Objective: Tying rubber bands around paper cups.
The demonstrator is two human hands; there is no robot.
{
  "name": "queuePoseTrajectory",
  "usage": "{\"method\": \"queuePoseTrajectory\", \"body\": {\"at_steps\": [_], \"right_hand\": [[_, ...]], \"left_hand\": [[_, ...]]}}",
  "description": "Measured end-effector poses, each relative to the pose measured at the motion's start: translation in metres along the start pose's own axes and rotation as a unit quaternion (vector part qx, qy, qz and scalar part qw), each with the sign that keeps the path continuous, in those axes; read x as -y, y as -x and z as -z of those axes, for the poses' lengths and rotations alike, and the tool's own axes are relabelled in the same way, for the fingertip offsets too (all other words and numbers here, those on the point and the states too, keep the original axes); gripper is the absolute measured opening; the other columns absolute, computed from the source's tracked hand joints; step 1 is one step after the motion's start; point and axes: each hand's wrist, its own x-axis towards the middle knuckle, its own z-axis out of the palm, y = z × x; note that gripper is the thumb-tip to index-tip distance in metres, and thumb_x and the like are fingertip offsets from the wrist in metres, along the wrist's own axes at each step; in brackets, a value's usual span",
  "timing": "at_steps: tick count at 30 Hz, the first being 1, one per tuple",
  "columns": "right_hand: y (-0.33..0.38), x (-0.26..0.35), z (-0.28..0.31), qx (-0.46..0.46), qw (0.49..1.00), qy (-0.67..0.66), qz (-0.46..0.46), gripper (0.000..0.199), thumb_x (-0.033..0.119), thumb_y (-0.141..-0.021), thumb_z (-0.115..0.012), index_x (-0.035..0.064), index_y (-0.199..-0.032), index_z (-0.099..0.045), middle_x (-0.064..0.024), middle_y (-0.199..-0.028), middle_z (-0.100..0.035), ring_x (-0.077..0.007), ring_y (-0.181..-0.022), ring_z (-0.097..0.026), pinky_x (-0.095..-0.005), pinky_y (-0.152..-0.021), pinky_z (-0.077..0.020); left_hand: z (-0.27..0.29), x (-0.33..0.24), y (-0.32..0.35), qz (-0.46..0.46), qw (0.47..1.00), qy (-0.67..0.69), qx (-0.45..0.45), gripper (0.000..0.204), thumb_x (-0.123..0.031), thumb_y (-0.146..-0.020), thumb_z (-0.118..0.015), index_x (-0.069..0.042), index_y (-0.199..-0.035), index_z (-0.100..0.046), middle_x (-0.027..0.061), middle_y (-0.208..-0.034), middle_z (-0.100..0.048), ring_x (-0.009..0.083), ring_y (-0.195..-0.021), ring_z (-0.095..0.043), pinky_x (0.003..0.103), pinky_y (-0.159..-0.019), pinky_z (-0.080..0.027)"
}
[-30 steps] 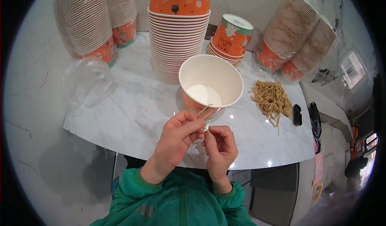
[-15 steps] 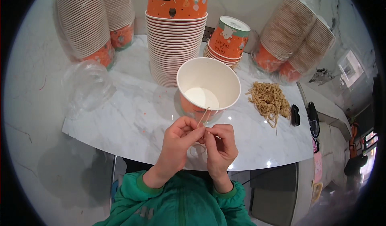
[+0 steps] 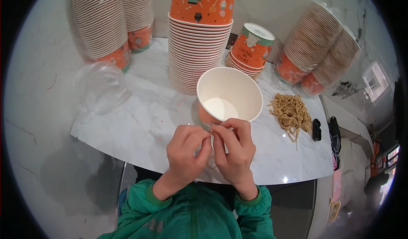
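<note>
A white-lined orange paper bucket (image 3: 230, 92) stands open-end up in front of me. Close against its near side, my left hand (image 3: 189, 152) and my right hand (image 3: 233, 149) meet fingertip to fingertip, thumbs and forefingers pinched. Between them is a thin tan string (image 3: 211, 132), mostly hidden by the fingers. Whether it is knotted cannot be seen. A tangled heap of tan strings (image 3: 292, 113) lies on the table to the right of the bucket.
Behind the bucket rises a tall stack of nested buckets (image 3: 199, 56). A short upside-down stack (image 3: 251, 48) sits beside it. Plastic-wrapped stacks (image 3: 312, 43) flank both sides. Crumpled clear plastic (image 3: 102, 86) lies left on the marble table (image 3: 140, 128); a small black object (image 3: 316, 130) lies right.
The string's stretch running up to the bucket's near rim was visible and is now covered by my fingers. My right hand has risen toward the rim. The whole view has shifted slightly.
</note>
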Motion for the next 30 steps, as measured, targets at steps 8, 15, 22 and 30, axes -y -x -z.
{"method": "queuePoseTrajectory", "body": {"at_steps": [8, 15, 22, 30], "right_hand": [[-0.010, 0.011, 0.011, 0.079, 0.996, 0.050, -0.007, 0.020, -0.007, -0.080, -0.072, 0.0005, -0.098, -0.069, -0.0110, -0.098, -0.059, -0.0273, -0.080, -0.064, -0.0363, -0.064, -0.0523], [-0.014, 0.000, 0.014, 0.113, 0.991, 0.061, 0.032, 0.023, -0.003, -0.073, -0.069, 0.0034, -0.094, -0.066, -0.0073, -0.099, -0.056, -0.0262, -0.087, -0.059, -0.0361, -0.057, -0.0487], [-0.019, -0.005, 0.023, 0.133, 0.988, 0.047, 0.058, 0.022, -0.004, -0.073, -0.070, 0.0021, -0.093, -0.066, -0.0074, -0.101, -0.056, -0.0261, -0.088, -0.058, -0.0363, -0.059, -0.0503], [0.005, 0.004, 0.018, 0.045, 0.998, -0.032, -0.027, 0.023, -0.008, -0.077, -0.076, 0.0008, -0.098, -0.070, -0.0114, -0.099, -0.062, -0.0287, -0.084, -0.064, -0.0362, -0.065, -0.0528]], "left_hand": [[0.002, 0.008, -0.008, -0.112, 0.993, -0.032, -0.010, 0.025, 0.010, -0.073, -0.074, -0.001, -0.095, -0.069, 0.0111, -0.096, -0.067, 0.0257, -0.076, -0.064, 0.035, -0.061, -0.053], [0.002, 0.014, -0.014, -0.107, 0.993, 0.047, 0.031, 0.026, 0.012, -0.071, -0.073, 0.000, -0.094, -0.066, 0.0117, -0.100, -0.068, 0.0256, -0.077, -0.066, 0.035, -0.060, -0.054], [0.007, 0.018, -0.022, -0.178, 0.982, 0.021, 0.065, 0.032, 0.013, -0.066, -0.073, -0.001, -0.093, -0.066, 0.0104, -0.095, -0.069, 0.0279, -0.076, -0.065, 0.035, -0.060, -0.054], [0.008, 0.009, -0.003, 0.246, 0.899, 0.355, 0.072, 0.021, 0.006, -0.092, -0.066, -0.001, -0.111, -0.060, 0.0015, -0.096, -0.062, 0.0071, -0.087, -0.060, 0.023, -0.075, -0.050]]}}
